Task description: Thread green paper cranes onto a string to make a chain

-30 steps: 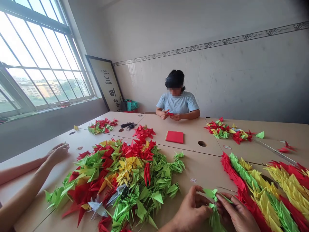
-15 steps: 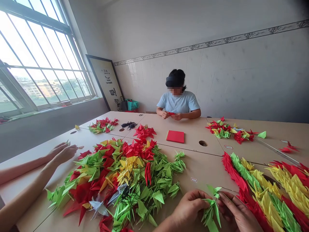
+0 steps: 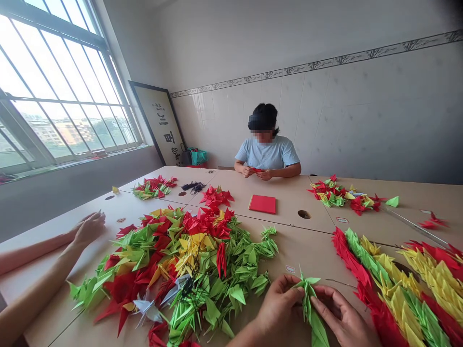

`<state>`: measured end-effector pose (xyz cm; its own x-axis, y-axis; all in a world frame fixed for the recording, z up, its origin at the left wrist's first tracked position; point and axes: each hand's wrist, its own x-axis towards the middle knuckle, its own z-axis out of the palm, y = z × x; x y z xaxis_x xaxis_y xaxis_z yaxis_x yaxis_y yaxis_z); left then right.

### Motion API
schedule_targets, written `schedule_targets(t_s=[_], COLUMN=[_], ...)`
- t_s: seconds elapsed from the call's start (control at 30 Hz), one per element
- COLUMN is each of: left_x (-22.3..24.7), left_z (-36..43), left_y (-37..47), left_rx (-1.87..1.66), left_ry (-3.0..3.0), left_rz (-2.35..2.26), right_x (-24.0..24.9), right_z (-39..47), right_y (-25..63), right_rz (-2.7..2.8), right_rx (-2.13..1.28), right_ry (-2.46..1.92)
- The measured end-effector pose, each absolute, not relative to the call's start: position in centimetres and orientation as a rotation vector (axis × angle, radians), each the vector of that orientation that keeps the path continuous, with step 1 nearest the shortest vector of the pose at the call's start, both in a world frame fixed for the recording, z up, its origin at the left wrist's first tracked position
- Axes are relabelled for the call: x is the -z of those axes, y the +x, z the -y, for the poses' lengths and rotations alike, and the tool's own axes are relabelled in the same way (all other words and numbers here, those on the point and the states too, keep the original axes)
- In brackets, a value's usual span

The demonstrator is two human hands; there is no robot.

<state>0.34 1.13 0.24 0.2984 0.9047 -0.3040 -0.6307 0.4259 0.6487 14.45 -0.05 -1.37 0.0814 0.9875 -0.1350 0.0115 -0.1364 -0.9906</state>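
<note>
Low in the head view, my left hand [image 3: 282, 306] pinches a small bunch of green folded paper cranes [image 3: 309, 301] between thumb and fingers. My right hand [image 3: 342, 315] is closed on the same bunch from the right, its fingertips against the cranes' side. Some of the bunch hangs down between both hands, and the string, if any, inside it cannot be made out. Just left of my hands spreads a big heap of folded paper cranes [image 3: 249, 260] in green, red, yellow and pale blue. A tangle of black thread [image 3: 190, 284] lies on that heap.
Rows of strung cranes [image 3: 390, 274] lie to the right. Across the table [image 3: 289, 236], a person [image 3: 267, 154] folds red paper behind a red paper stack [image 3: 262, 204]. Another person's hands [image 3: 88, 229] are at the left. A metal rod [image 3: 415, 226] lies beyond the rows.
The green cranes between my hands have come together into a more upright bunch, and my right hand has shifted slightly left. The other person's hands at the left have drawn back.
</note>
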Motion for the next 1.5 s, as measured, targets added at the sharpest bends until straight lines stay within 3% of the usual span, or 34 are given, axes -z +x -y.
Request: schedule_targets(t_s=[0.37, 0.63, 0.9, 1.3, 1.5], left_x=[-0.3, -0.5, -0.6, 0.0, 0.1], left_z=[-0.7, -0.5, -0.5, -1.2, -1.1], left_y=[0.3, 0.3, 0.4, 0.1, 0.2], left_rx=[-0.967, -0.87, -1.099, -1.079, -1.062], left_ry=[0.597, 0.632, 0.934, 0.865, 0.785], left_rz=[-0.694, -0.648, -0.788, -0.955, -0.929], right_x=[1.8, 0.8, 2.4, 1.9, 1.9], right_z=[0.3, 0.1, 0.0, 0.3, 0.3], right_y=[15.7, 15.6, 16.1, 15.5, 15.6], right_rz=[1.366, 1.343, 1.343, 1.122, 1.19], right_rx=[-0.895, -0.769, -0.942, -1.467, -1.354], right_ry=[-1.739, -1.742, -1.675, -1.373, -1.467])
